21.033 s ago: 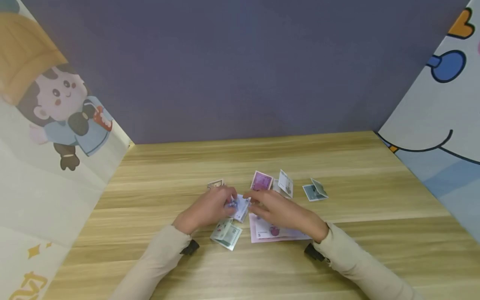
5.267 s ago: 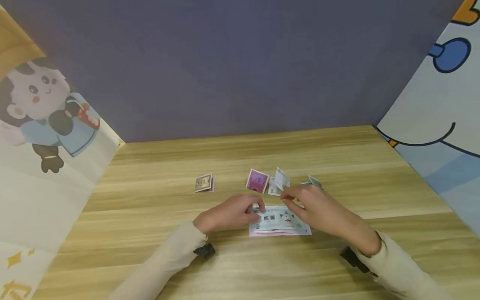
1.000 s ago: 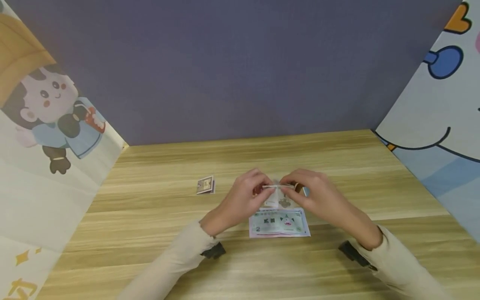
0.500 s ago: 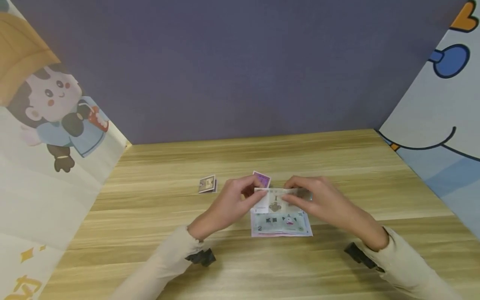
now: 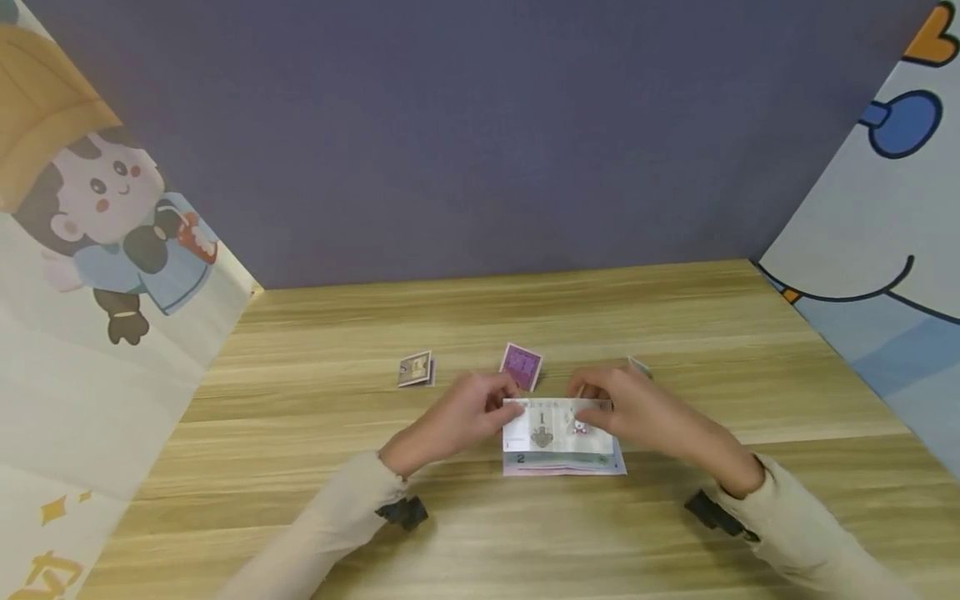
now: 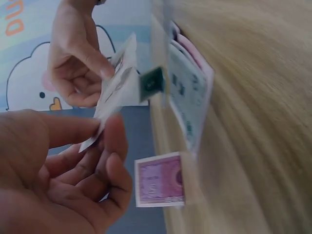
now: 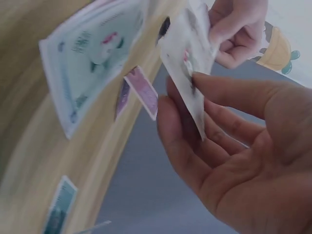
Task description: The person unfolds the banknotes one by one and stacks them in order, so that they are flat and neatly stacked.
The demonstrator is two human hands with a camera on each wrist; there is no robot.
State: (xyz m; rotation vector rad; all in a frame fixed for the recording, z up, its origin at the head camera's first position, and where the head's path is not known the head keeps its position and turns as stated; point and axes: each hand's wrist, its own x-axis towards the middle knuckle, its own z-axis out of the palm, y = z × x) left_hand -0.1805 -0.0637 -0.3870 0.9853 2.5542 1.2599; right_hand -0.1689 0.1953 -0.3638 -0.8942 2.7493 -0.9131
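A white play banknote (image 5: 551, 433) printed with a 1 is spread flat, with faint fold creases. My left hand (image 5: 453, 417) pinches its left end between thumb and fingers; my right hand (image 5: 648, 412) pinches it toward the right end. Both wrist views show the white banknote (image 6: 117, 87) (image 7: 187, 58) raised off the table. Below it in the head view lies a stack of unfolded banknotes (image 5: 562, 468), mostly covered by the white one. The left wrist view shows a green note on top of that stack (image 6: 187, 92), with pink edges beneath.
Behind the hands on the wooden table (image 5: 337, 325) sit a folded brown note (image 5: 415, 369) on the left, a folded purple note (image 5: 525, 364) in the middle and a folded green note (image 5: 639, 365), partly hidden by the right hand. A dark wall (image 5: 495, 150) rises at the back.
The white banknote, folded on the table 5 s ago, is now unfolded between both hands and has come nearer over the stack. Since 21 s ago the stack has gained the green note.
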